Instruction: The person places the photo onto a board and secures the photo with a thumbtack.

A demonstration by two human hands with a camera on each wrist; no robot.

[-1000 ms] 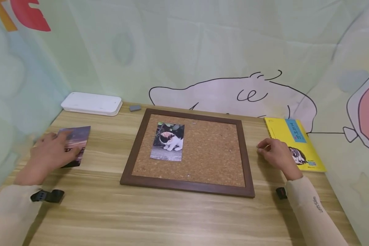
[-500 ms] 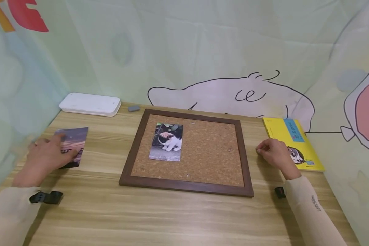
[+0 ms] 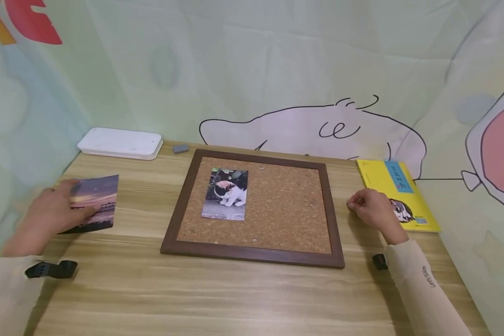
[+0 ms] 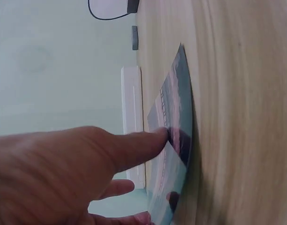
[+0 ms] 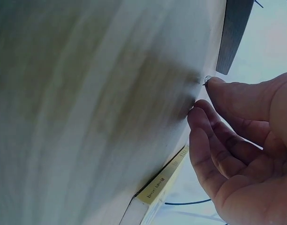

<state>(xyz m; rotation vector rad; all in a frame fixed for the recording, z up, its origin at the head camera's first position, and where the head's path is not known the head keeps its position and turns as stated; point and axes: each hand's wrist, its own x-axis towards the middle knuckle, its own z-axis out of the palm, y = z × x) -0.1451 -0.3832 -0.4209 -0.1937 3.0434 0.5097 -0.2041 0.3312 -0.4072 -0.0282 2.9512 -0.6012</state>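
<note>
In the head view my left hand (image 3: 50,210) is at the table's left side, its thumb on the face of a sunset photo (image 3: 102,200) and its fingers along the far left edge. The left wrist view shows the glossy photo bowed, its edge casting a shadow on the table. My right hand (image 3: 375,210) hovers low beside the yellow book, pinching a small clear thumbtack (image 5: 207,79) at its fingertips. Between the hands lies a cork board (image 3: 285,210) in a brown frame, with a cat photo (image 3: 225,198) tacked on its left half.
A white case (image 3: 121,142) and a grey eraser-like block (image 3: 180,148) are at the back left. The yellow book (image 3: 403,196) lies at the right edge. Several clear tacks stick in the cork. Printed curtains stand behind and beside the wooden table (image 3: 243,298).
My left hand has shifted left across the sunset photo, whose left part has turned and come further into sight. The right hand keeps its place beside the book. The view has drifted slightly.
</note>
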